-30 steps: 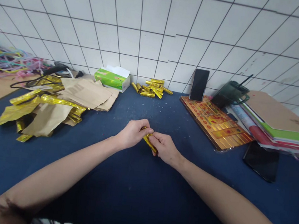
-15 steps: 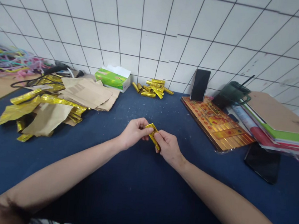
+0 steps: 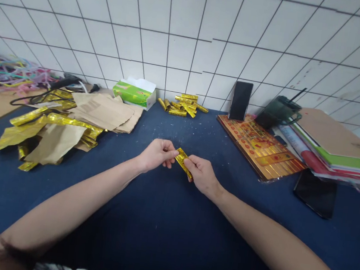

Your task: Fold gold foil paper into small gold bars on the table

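A narrow folded or rolled piece of gold foil paper (image 3: 182, 159) is held slantwise over the middle of the blue table. My right hand (image 3: 204, 173) grips its lower right part, thumb on top and fingers underneath. At the upper left end, the thumb tip of my left hand (image 3: 160, 154) meets the edge, with the other fingers curled beneath. Against the wall lies a small pile of similar gold rolls (image 3: 183, 105). Loose gold foil sheets (image 3: 31, 129) and brown paper (image 3: 101, 111) are heaped on the left.
A green tissue box (image 3: 134, 93) stands near the wall. On the right are an upright phone (image 3: 240, 100), a red and gold printed pack (image 3: 263, 149), a dark mug (image 3: 278, 111), stacked folders (image 3: 339, 136) and a black tablet-like slab (image 3: 316, 194). Colourful strands (image 3: 14, 73) lie far left.
My left hand has slid slightly left, from over the gold paper to its end, so more of the paper shows. The right hand has barely moved.
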Tool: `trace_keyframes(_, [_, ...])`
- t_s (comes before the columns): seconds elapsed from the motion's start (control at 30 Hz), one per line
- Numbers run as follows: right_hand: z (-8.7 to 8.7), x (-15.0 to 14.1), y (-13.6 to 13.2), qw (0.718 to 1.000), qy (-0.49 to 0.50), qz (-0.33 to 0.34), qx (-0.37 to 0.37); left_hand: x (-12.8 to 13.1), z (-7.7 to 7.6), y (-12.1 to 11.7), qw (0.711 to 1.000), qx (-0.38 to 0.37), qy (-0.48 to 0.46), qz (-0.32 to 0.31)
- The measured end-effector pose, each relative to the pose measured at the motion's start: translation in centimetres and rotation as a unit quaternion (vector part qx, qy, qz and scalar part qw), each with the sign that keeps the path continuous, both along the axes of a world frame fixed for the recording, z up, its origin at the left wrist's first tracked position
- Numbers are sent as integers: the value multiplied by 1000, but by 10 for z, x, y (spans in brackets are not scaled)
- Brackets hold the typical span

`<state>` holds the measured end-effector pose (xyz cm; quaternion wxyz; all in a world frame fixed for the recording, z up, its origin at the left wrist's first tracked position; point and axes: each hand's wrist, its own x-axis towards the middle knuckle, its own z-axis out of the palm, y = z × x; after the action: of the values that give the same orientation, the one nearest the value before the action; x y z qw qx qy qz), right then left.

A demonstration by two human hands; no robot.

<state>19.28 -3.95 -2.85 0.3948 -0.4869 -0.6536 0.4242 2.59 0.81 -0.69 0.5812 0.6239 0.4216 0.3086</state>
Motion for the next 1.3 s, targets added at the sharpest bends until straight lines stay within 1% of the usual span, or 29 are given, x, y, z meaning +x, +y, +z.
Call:
trace_keyframes(0.1, [1, -2, 1, 1000, -3, -9, 7, 2, -2, 0, 999, 40, 22, 26])
trace_keyframes(0.17, [1, -2, 1, 1000, 6, -13, -2, 3, -2, -2, 999, 34, 12, 35])
trace_keyframes(0.27, [2, 1, 3, 997, 58, -12, -39, 5, -1, -4, 998, 11, -42, 56])
trace_keyframes(0.37, [4, 4, 6, 987, 139, -13, -79, 6, -2, -5, 987, 5, -116, 114])
trace_keyframes(0.47, [5, 3, 7, 982, 158, 3, -99, 11, -5, -8, 974, -15, -163, 155])
trace_keyframes(0.57, [5, -2, 5, 983, 155, 8, -95, 18, -8, -16, 968, -41, -189, 158])
trace_keyframes(0.7, [2, -6, 1, 978, 181, -52, -88, 25, -10, -27, 971, -47, -193, 132])
trace_keyframes(0.77, [1, -7, 0, 977, 182, -70, -89, 25, -10, -29, 974, -43, -186, 125])
trace_keyframes(0.87, [0, -5, 0, 977, 184, -55, -93, 23, -8, -27, 973, -49, -186, 131])
trace_keyframes(0.97, [-1, -3, 0, 975, 196, -41, -99, 18, -6, -24, 966, -67, -199, 152])
trace_keyframes(1.07, [-1, -1, 1, 977, 182, -58, -94, 14, -5, -20, 961, -84, -204, 169])
trace_keyframes(1.17, [-1, 0, 1, 983, 148, -77, -73, 13, -6, -18, 959, -100, -208, 165])
trace_keyframes(1.23, [-1, 0, 1, 985, 134, -77, -73, 12, -6, -17, 957, -104, -213, 164])
trace_keyframes(1.3, [0, 1, 2, 984, 141, -65, -87, 12, -7, -16, 958, -98, -214, 162])
